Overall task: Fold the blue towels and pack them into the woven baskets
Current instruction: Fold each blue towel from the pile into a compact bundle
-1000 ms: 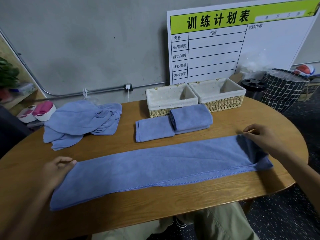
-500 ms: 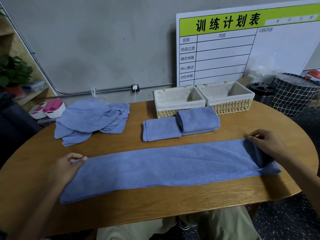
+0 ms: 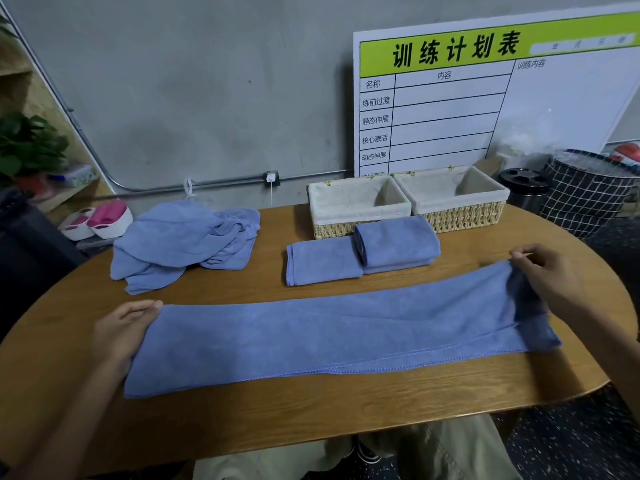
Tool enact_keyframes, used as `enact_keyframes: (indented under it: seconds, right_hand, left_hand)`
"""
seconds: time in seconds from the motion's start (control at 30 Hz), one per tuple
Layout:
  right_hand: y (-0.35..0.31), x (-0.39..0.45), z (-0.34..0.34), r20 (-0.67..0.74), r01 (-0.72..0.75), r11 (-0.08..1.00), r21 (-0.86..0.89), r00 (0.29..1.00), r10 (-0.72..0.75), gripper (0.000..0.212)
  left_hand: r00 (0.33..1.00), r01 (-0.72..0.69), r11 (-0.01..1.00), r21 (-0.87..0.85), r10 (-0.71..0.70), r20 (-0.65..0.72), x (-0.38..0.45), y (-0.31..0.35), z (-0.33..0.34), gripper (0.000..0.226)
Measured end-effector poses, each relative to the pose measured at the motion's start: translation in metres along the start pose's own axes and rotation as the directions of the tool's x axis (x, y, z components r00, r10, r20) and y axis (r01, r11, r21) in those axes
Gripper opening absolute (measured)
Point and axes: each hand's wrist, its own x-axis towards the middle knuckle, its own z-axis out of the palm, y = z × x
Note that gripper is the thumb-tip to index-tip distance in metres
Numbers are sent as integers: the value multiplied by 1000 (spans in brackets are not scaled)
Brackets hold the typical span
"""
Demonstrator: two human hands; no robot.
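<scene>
The long towel (image 3: 332, 337) lay stretched across the near surface (image 3: 346, 410), the left hand (image 3: 121, 332) pinching its far left corner and the right hand (image 3: 550, 282) gripping its right end. Both baskets (image 3: 408, 202) stood behind two folded towels (image 3: 360, 252), beside them a crumpled heap (image 3: 183, 244). If either corner slipped during the next fold, the edges would likely land askew.

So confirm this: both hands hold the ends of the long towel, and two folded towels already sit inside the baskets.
Not quite. The head view shows the two folded towels on the table, in front of the baskets, not inside them. The left hand and right hand do hold the long towel at its ends.
</scene>
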Motion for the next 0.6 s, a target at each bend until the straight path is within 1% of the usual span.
enact_keyframes:
  seconds: [0.13,0.23,0.33,0.4,0.43,0.5,0.53,0.6]
  right_hand:
    - [3,7,5,15,-78,997,23,997,77,14]
    - [1,7,2,10,-126,992,29,992,126,13]
    - [-2,4,-5,-3,-144,989,13,990,144,13]
    - [-3,0,-8,16,-156,988,-8,988,156,15]
    - [-3,-2,-9,34,-166,986,-10,985,166,17]
    - [-4,-9,-13,100,-179,984,-10,979,179,22]
    - [-5,-13,-16,149,-169,985,-17,974,170,23]
    - [-8,-24,-24,228,-148,988,-38,962,152,30]
  left_hand:
    - [1000,4,999,-35,-5,-23,5,-3,3,24]
    - [997,6,998,-55,-10,-72,9,-9,5,24]
    - [992,-17,1000,7,18,-123,10,-14,7,25]
    - [992,-10,1000,24,13,-128,14,-19,6,26]
    - [993,-2,999,51,8,-118,15,-19,4,27]
    - [999,-7,986,167,15,-50,17,-20,0,29]
    - [1000,-30,977,213,31,0,16,-19,-2,32]
    - [992,-100,963,251,77,99,12,-16,-5,36]
